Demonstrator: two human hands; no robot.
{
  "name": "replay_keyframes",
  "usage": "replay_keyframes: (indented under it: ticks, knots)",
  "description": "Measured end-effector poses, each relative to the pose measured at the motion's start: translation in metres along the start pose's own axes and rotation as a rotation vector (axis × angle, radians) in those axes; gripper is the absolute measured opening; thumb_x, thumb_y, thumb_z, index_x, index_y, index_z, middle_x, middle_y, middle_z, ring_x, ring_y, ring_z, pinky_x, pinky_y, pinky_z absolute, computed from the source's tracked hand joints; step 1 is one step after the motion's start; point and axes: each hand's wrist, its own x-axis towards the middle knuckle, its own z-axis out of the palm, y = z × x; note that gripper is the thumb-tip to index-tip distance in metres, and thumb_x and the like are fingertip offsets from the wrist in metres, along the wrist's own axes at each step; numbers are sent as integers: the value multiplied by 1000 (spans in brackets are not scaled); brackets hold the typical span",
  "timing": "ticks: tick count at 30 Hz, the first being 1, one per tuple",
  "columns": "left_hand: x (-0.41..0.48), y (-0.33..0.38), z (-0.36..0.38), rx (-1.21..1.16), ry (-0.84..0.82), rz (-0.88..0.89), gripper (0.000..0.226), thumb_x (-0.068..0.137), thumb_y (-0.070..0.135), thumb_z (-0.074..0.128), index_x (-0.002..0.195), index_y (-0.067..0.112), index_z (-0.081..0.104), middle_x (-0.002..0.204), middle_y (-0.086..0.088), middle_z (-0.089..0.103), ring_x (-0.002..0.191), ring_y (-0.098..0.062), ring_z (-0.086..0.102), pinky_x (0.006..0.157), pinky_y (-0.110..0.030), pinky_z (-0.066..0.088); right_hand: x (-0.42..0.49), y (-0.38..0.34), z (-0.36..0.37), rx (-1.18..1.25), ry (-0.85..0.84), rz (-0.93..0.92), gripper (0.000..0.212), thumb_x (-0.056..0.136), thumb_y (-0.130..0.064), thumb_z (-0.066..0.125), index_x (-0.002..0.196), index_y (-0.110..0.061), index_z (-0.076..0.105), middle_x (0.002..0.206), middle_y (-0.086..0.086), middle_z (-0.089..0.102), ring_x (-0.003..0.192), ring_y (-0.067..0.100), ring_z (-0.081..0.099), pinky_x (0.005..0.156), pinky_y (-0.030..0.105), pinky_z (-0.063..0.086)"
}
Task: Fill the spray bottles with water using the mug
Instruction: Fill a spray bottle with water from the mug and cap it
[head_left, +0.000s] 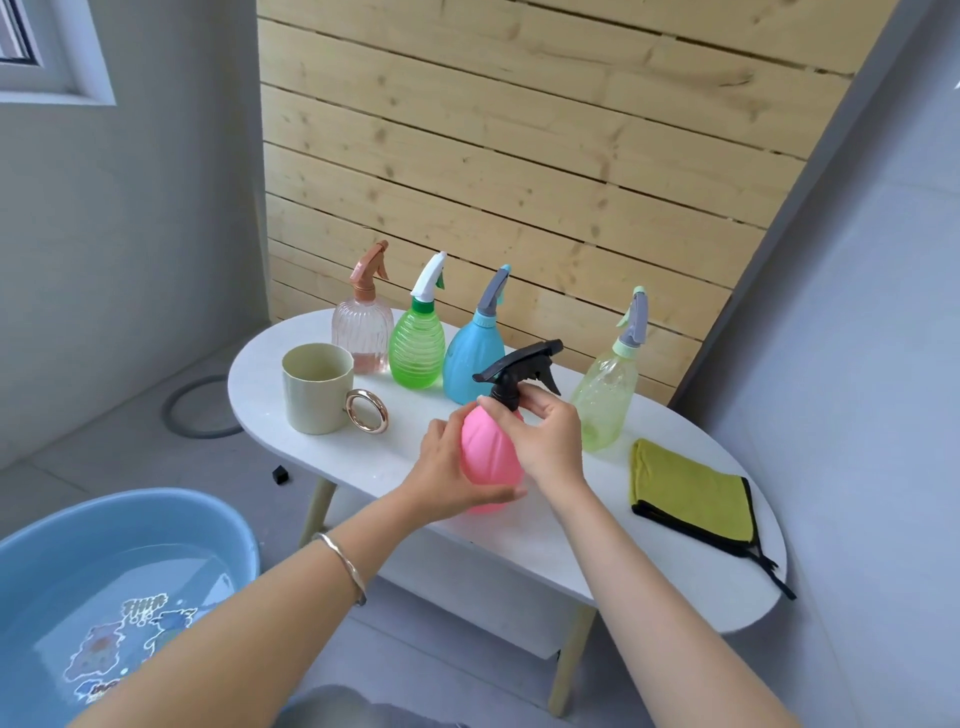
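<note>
Nearest, left of the pink bottle (488, 460), a basin (130, 500) is holding water. The left hand (444, 470) is gripping that bottle's body on the table (519, 540), and the right hand (548, 441) is pinching its spray head (519, 364) collar. Farther left, the mug (314, 397) is standing. A hard twist is risking to tip the pink bottle against the blue bottle (470, 358) behind.

**Materials and finishes**

Pink opaque plastic spray bottle (491, 457): matt, faintly ribbed. Black plastic trigger head (519, 366): slight sheen. Green ribbed translucent plastic bottle (418, 353): glossy. Cream mug (317, 389): matt, with a shiny gold metal ring handle (367, 410). White oval tabletop (571, 545): smooth, matt. Yellow fuzzy cloth (691, 493). Knotty bare-wood plank wall (519, 156). Blue plastic basin (130, 514): glossy.
</note>
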Motion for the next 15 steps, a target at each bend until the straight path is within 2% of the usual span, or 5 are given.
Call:
replay_keyframes:
  ticks: [5, 8, 11, 13, 15]
  knots:
    - [-2, 5, -9, -109, -33, -25, 67, 74, 38, 83, 121, 27, 37, 126, -1, 42, 118, -13, 44, 96, -25, 37, -3, 2, -7, 21, 3, 41, 20, 73, -26, 81, 89, -21, 73, 84, -18, 71, 82, -11, 62, 75, 3, 42]
    - [-5, 10, 2, -144, -42, -52, 81, 65, 44, 85, 117, 15, 30, 125, -4, 46, 116, -21, 52, 91, -33, 48, -7, 3, -7, 18, 105, 55, 18, 70, -27, 83, 84, -22, 72, 79, -16, 71, 76, -6, 63, 74, 8, 45]
    - [-7, 10, 3, -206, -30, -64, 93, 67, 40, 88, 132, 19, 26, 128, -5, 46, 116, -17, 51, 84, -24, 47, -8, 2, -15, 57, 108, 111, 21, 69, -26, 84, 84, -18, 72, 80, -13, 70, 71, -9, 60, 69, 5, 43]
    - [-4, 8, 0, -149, -91, -58, 99, 72, 37, 85, 148, 25, 22, 129, -4, 42, 120, -14, 46, 92, -24, 43, -9, 2, -24, 84, 78, 155, 23, 69, -25, 84, 86, -19, 71, 86, -12, 70, 76, -12, 60, 69, 2, 42]
    - [-3, 7, 2, -79, -131, -53, 91, 73, 38, 84, 147, 30, 31, 127, -3, 36, 125, -15, 41, 105, -30, 39, -9, 3, -30, 69, 64, 178, 26, 68, -28, 84, 89, -20, 71, 91, -11, 70, 86, -9, 60, 73, 5, 42]
